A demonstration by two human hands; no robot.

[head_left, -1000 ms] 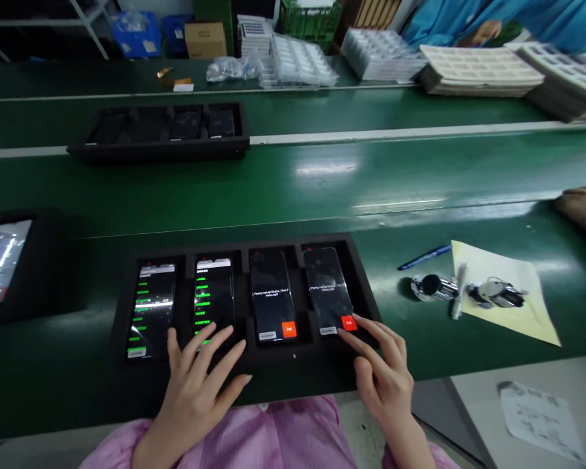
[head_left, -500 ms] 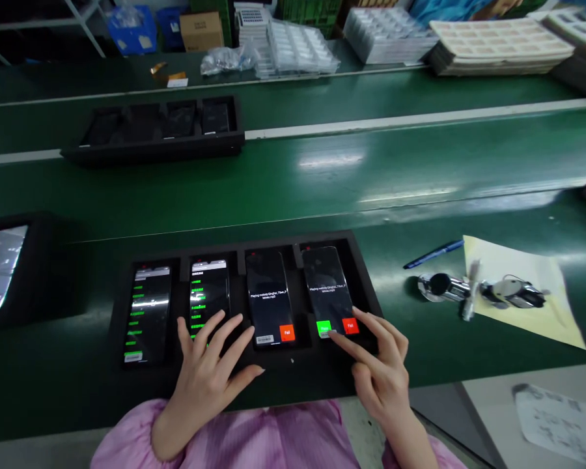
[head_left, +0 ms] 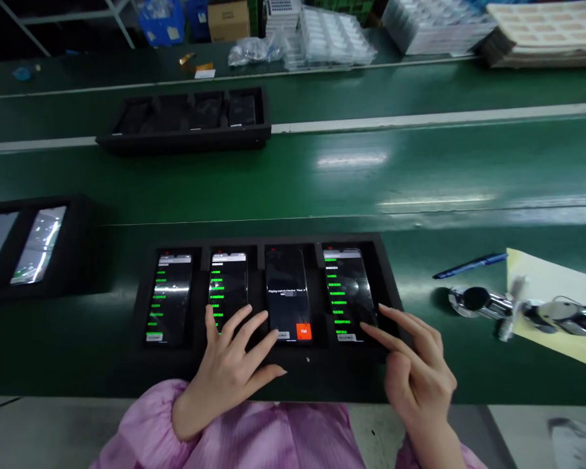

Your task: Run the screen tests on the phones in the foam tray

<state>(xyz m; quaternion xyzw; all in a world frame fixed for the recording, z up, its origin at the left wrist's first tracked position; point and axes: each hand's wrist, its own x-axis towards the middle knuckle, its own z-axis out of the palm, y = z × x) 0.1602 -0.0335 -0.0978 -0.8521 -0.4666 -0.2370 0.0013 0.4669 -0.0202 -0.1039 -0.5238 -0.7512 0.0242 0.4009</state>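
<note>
A black foam tray [head_left: 141, 355] on the green bench holds several phones side by side. The first phone [head_left: 168, 298], the second phone [head_left: 228, 286] and the rightmost phone [head_left: 348, 293] show green list lines. The third phone [head_left: 287, 293] shows white text and a red Fail button. My left hand [head_left: 232, 358] lies flat with fingers spread over the tray's front edge, its fingertips on the lower ends of the second and third phones. My right hand [head_left: 415, 368] hovers at the tray's right front corner, fingers stretched out, the forefinger near the rightmost phone's lower edge.
A blue pen [head_left: 469, 266], a round metal tool [head_left: 473, 301] and small parts on yellow paper [head_left: 557, 286] lie to the right. Another black tray [head_left: 185, 124] sits on the far belt. A tray with lit phones [head_left: 34, 244] is at left. Stacked trays [head_left: 332, 39] line the back.
The rightmost phone's screen went from melody text with green and red buttons to a green list. My right forefinger drew back from it. The view shifted left.
</note>
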